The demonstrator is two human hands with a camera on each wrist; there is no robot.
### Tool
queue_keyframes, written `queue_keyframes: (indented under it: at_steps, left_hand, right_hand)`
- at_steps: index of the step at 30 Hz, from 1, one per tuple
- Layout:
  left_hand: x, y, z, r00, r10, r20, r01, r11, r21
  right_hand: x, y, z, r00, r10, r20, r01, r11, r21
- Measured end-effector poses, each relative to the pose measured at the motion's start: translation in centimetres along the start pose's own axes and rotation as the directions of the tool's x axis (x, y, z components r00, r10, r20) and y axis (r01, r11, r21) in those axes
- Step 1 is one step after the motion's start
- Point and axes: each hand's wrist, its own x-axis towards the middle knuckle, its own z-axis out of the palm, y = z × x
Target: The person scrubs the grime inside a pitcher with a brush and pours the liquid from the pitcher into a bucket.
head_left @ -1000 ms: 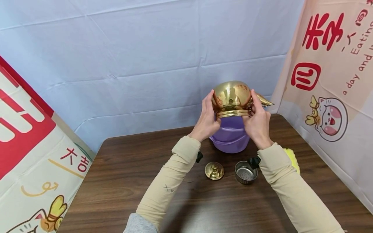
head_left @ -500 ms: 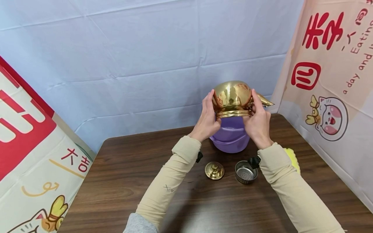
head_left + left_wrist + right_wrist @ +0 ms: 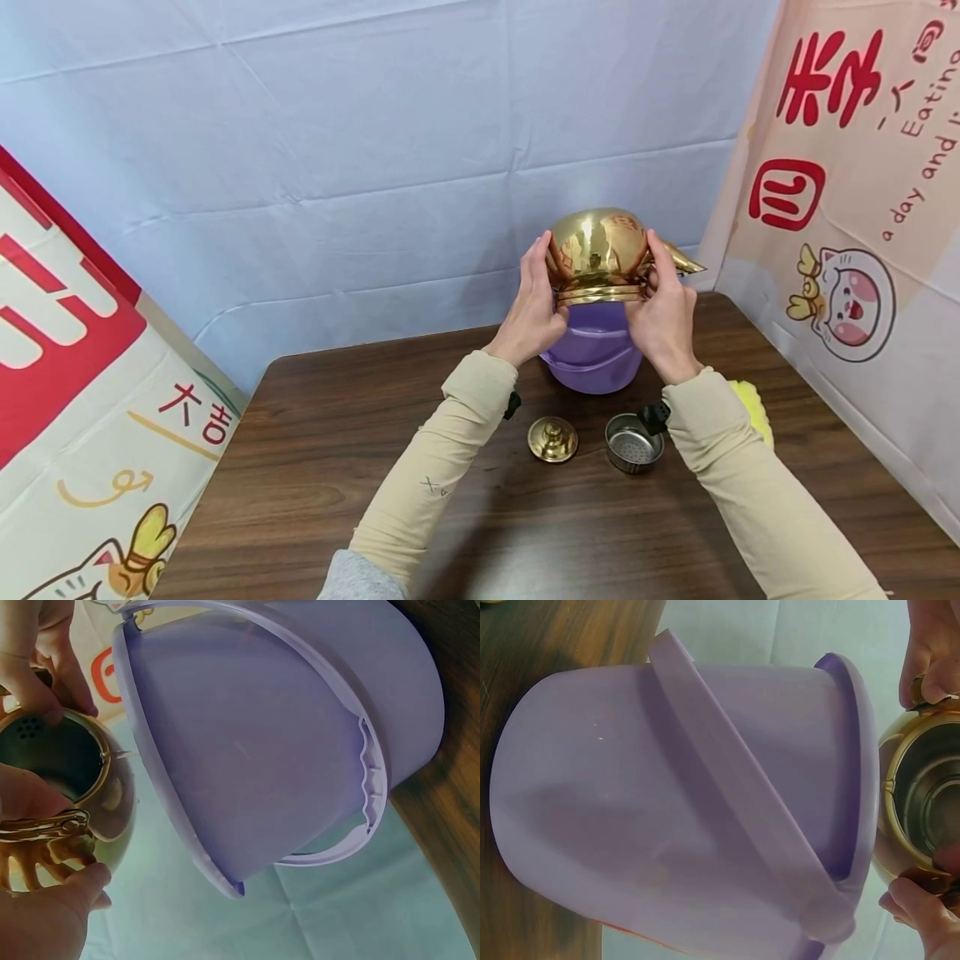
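Both hands hold a shiny gold teapot (image 3: 596,242) upside down above a purple bucket (image 3: 596,367). My left hand (image 3: 528,304) grips its left side and my right hand (image 3: 666,312) its right side, near the spout. In the left wrist view, the round mouth of the teapot (image 3: 56,761) faces the bucket (image 3: 240,742). A group of small holes shows inside, and a thin pale streak, perhaps water, extends from the rim. From the right wrist, the inside of the teapot (image 3: 934,780) looks metallic. The teapot's handle is partly hidden by the fingers.
A gold lid (image 3: 553,440) with a knob and a metal strainer basket (image 3: 633,443) with a perforated bottom sit on the brown wooden table (image 3: 337,450), nearer than the bucket. Something yellow with a scalloped edge (image 3: 752,408) lies partly behind the right forearm. Printed cloths hang around the table.
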Motion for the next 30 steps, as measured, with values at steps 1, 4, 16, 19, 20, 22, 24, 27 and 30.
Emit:
queue_keyframes:
  at_steps: [1, 4, 16, 19, 20, 22, 24, 27, 30]
  left_hand:
    - [0.00, 0.00, 0.01, 1.000, 0.003, -0.001, -0.003, 1.000, 0.002]
    - [0.01, -0.03, 0.01, 1.000, 0.009, -0.005, -0.009, 1.000, 0.012]
    - [-0.12, -0.16, 0.26, 0.999, 0.029, -0.033, -0.027, 0.998, 0.049]
    - [-0.15, -0.09, 0.27, 0.999, 0.015, -0.036, -0.013, 0.999, 0.052]
    - [-0.15, -0.07, 0.28, 0.999, 0.010, -0.037, -0.008, 0.999, 0.053]
    - [-0.16, -0.02, 0.26, 0.999, -0.003, -0.036, 0.005, 0.999, 0.049]
    - [-0.17, 0.00, 0.27, 0.999, -0.013, -0.034, 0.015, 0.999, 0.048]
    - [-0.18, -0.01, 0.34, 0.999, -0.016, -0.035, 0.018, 0.999, 0.049]
    - [-0.19, -0.06, 0.45, 0.999, -0.013, -0.038, 0.015, 0.999, 0.043]
  right_hand:
    - [0.00, 0.00, 0.00, 1.000, -0.002, -0.001, 0.002, 1.000, 0.002]
    - [0.00, 0.01, 0.00, 1.000, -0.006, -0.001, 0.006, 1.000, 0.004]
    - [-0.16, 0.24, 0.15, 0.999, -0.033, -0.018, 0.033, 0.999, 0.003]
    - [-0.16, 0.28, 0.21, 0.999, -0.037, -0.021, 0.037, 0.999, 0.001]
    - [-0.17, 0.31, 0.23, 0.999, -0.039, -0.021, 0.039, 0.999, -0.003]
    - [-0.18, 0.34, 0.26, 0.999, -0.041, -0.024, 0.041, 0.999, -0.006]
    - [-0.20, 0.33, 0.26, 0.999, -0.042, -0.023, 0.041, 0.999, -0.005]
    - [-0.22, 0.35, 0.25, 0.999, -0.041, -0.023, 0.040, 0.999, -0.002]
    - [-0.27, 0.39, 0.22, 0.999, -0.041, -0.021, 0.041, 0.999, -0.005]
